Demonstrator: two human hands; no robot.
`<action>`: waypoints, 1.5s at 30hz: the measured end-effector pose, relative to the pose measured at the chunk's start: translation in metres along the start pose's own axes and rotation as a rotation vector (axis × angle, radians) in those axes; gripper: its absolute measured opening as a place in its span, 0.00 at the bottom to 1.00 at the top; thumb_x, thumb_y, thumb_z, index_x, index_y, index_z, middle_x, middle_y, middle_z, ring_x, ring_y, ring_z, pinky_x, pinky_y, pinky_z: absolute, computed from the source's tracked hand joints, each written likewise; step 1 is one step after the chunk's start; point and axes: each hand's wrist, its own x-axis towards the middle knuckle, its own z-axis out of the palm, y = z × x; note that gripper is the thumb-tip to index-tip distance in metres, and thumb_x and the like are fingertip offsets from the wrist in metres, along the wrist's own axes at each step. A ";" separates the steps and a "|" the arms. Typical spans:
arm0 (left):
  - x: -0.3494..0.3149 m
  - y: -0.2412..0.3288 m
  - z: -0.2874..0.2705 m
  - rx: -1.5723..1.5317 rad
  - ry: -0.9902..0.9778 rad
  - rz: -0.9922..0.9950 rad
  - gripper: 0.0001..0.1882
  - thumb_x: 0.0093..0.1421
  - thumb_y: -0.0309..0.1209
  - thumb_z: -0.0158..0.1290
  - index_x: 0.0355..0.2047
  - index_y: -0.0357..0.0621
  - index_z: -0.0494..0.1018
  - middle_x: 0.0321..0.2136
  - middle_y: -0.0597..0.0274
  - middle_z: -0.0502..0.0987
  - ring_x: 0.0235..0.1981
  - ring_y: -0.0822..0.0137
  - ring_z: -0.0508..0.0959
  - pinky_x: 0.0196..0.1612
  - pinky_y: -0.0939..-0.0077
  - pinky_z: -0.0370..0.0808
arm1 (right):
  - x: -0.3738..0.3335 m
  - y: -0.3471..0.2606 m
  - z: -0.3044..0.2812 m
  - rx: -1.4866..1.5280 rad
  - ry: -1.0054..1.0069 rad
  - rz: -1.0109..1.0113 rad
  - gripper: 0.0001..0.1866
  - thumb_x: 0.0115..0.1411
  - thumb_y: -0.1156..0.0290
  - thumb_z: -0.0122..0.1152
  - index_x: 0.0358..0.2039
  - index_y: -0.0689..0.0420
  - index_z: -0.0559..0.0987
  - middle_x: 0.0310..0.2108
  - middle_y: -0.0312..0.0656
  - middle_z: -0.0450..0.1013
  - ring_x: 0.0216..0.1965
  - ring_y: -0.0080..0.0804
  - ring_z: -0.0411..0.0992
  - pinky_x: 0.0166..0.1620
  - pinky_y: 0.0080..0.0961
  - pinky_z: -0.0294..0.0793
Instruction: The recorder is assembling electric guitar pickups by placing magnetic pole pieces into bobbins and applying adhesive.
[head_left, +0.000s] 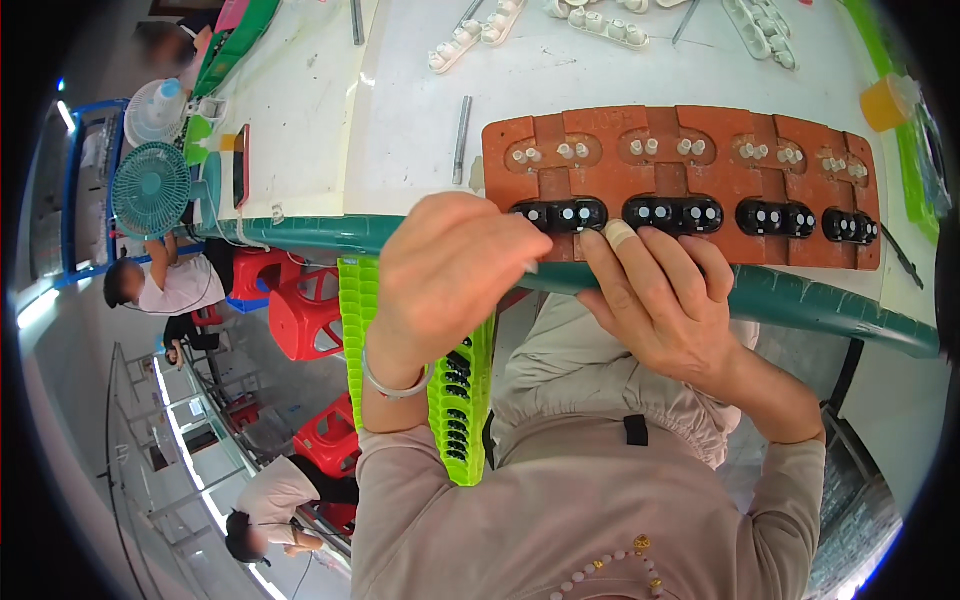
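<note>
Right now both hands work at the near edge of the reddish-brown jig tray on the white table. Left hand has fingers curled together over the leftmost black part, seemingly pinching it, though the contact is hidden. Right hand rests with fingers spread loosely on the tray edge, just below the second black part, holding nothing. Judging by this, seating is underway; next needs a firm, square press. Green crate of black pieces sits below the table.

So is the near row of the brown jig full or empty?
Full: all four near slots of the brown jig hold black parts.
</note>
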 end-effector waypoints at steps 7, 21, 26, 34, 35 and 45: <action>-0.010 -0.010 0.005 -0.151 0.024 -0.064 0.11 0.36 0.19 0.59 0.24 0.42 0.75 0.23 0.64 0.77 0.26 0.64 0.74 0.29 0.76 0.71 | 0.002 -0.004 -0.001 0.106 0.048 -0.071 0.17 0.47 0.66 0.56 0.40 0.55 0.75 0.41 0.36 0.67 0.43 0.27 0.64 0.46 0.27 0.59; -0.034 -0.011 0.026 -0.351 0.306 -0.225 0.08 0.39 0.18 0.61 0.22 0.40 0.75 0.23 0.60 0.78 0.25 0.65 0.76 0.30 0.77 0.71 | 0.013 -0.014 0.009 -0.016 -0.067 -0.032 0.20 0.48 0.60 0.54 0.43 0.49 0.73 0.40 0.32 0.62 0.39 0.22 0.58 0.45 0.25 0.54; -0.040 -0.015 0.025 -0.400 0.322 -0.258 0.09 0.39 0.17 0.60 0.23 0.40 0.74 0.24 0.60 0.78 0.26 0.67 0.76 0.31 0.79 0.71 | 0.017 -0.020 0.005 -0.037 -0.148 -0.028 0.23 0.44 0.58 0.61 0.44 0.46 0.75 0.40 0.33 0.61 0.40 0.27 0.58 0.45 0.27 0.55; -0.042 -0.031 0.005 -0.291 0.678 -0.768 0.06 0.47 0.20 0.58 0.28 0.35 0.76 0.26 0.59 0.77 0.29 0.75 0.74 0.34 0.83 0.70 | 0.014 -0.017 0.008 -0.081 -0.057 -0.097 0.21 0.44 0.59 0.61 0.41 0.47 0.76 0.39 0.35 0.62 0.41 0.28 0.59 0.46 0.27 0.55; -0.041 -0.032 0.007 -0.220 0.628 -0.766 0.06 0.48 0.21 0.58 0.29 0.35 0.76 0.26 0.60 0.77 0.28 0.76 0.74 0.34 0.84 0.70 | 0.013 -0.016 0.007 -0.065 -0.039 -0.094 0.21 0.44 0.59 0.61 0.41 0.48 0.76 0.39 0.34 0.63 0.40 0.28 0.60 0.45 0.27 0.55; -0.062 -0.148 -0.023 0.481 0.240 -0.861 0.18 0.61 0.36 0.39 0.45 0.38 0.69 0.41 0.46 0.73 0.43 0.51 0.73 0.45 0.68 0.68 | -0.026 0.014 -0.031 0.123 0.158 -0.203 0.16 0.44 0.71 0.58 0.38 0.52 0.77 0.39 0.35 0.68 0.38 0.24 0.64 0.41 0.23 0.59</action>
